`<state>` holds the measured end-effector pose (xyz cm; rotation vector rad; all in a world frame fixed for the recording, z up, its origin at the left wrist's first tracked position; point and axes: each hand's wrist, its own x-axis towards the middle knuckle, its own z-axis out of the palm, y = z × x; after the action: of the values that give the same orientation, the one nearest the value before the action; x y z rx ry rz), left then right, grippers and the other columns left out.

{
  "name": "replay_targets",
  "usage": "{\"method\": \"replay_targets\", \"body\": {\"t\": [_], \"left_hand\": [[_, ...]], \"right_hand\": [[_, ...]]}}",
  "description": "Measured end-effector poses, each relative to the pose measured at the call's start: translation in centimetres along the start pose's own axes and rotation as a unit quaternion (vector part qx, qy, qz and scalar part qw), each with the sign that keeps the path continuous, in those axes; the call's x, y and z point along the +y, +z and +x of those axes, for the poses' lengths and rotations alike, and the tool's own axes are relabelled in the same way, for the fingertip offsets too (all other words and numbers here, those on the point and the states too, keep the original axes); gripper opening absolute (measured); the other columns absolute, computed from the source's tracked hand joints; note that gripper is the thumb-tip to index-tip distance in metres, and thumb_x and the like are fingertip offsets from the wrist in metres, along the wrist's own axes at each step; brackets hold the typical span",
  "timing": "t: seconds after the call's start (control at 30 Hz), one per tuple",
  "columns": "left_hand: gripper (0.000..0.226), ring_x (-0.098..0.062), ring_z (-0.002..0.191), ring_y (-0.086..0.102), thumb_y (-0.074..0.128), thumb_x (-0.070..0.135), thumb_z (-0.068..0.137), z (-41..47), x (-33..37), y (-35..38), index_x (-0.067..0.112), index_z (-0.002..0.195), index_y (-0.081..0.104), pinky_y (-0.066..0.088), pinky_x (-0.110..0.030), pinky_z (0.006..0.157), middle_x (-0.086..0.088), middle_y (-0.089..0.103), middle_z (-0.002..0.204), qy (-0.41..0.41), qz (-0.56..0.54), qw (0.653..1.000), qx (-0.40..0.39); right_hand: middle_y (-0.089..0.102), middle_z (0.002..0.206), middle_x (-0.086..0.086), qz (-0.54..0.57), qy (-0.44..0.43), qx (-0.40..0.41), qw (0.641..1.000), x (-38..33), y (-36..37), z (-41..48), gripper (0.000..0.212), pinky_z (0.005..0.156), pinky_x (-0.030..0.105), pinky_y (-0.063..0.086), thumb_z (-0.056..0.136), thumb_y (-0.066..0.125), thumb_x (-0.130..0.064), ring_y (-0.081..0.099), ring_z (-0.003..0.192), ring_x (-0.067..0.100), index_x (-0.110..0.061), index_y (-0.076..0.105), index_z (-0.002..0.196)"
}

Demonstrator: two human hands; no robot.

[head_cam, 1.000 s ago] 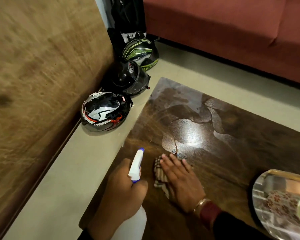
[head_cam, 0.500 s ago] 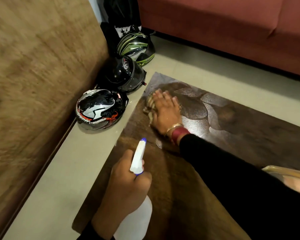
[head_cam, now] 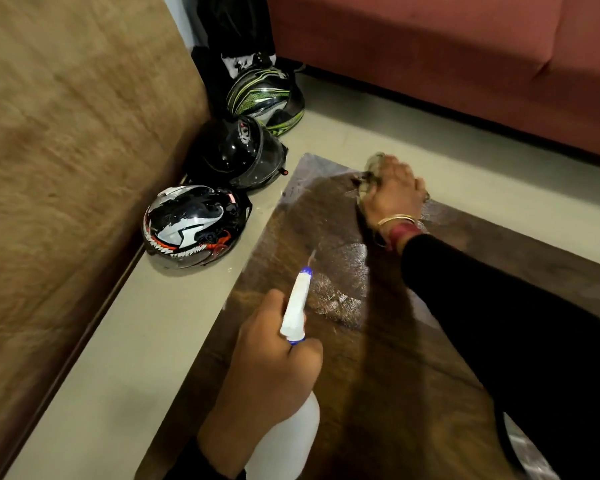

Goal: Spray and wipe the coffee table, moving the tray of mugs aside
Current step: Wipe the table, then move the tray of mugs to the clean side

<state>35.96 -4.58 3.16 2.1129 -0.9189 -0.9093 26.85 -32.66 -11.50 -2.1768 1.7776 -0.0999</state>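
Right hand (head_cam: pixel 394 194) pressing cloth (head_cam: pixel 369 178) onto worktop (head_cam: pixel 378 375) at one o'clock; left hand (head_cam: pixel 267 379) gripping spray bottle (head_cam: pixel 291 441); helmet (head_cam: pixel 236 152) lettering unreadable.

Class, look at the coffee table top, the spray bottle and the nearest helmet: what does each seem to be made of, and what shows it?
Coffee table: probably polished or laminated wood; brown grain, glossy glare patch.
Spray bottle: likely plastic; milky translucent body, white nozzle with blue tip.
Helmet: hard glossy shell, probably painted plastic; sharp highlights.

Right hand (head_cam: pixel 392 195) outstretched; left hand (head_cam: pixel 267 368) gripping, fingers curled.
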Motion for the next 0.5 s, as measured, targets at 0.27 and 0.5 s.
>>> {"method": "replay_targets", "body": {"t": [0.27, 0.5], "left_hand": [[0.023, -0.035, 0.065, 0.049, 0.059, 0.014, 0.068, 1.9, -0.6, -0.2, 0.004, 0.086, 0.05, 0.045, -0.044, 0.057, -0.015, 0.047, 0.07, -0.023, -0.005, 0.999, 0.038], [0.028, -0.033, 0.073, 0.056, 0.058, 0.02, 0.064, 2.1, -2.0, -1.6, 0.008, 0.089, 0.053, 0.052, -0.047, 0.066, -0.015, 0.055, 0.078, -0.055, -0.01, 0.998, 0.029]], "right_hand": [[0.02, 0.168, -0.001, -0.034, -0.379, -0.135, 0.915, -9.5, 4.8, -10.4, 0.073, 0.123, 0.047, 0.007, 0.093, 0.024, -0.048, 0.016, 0.155, 0.021, -0.022, 0.02, 0.161], [0.03, 0.165, 0.003, -0.004, -0.285, -0.049, 0.957, -3.9, 3.1, -4.7, 0.074, 0.124, 0.05, 0.012, 0.089, 0.043, -0.038, 0.026, 0.152, 0.024, -0.021, 0.025, 0.159]]}}
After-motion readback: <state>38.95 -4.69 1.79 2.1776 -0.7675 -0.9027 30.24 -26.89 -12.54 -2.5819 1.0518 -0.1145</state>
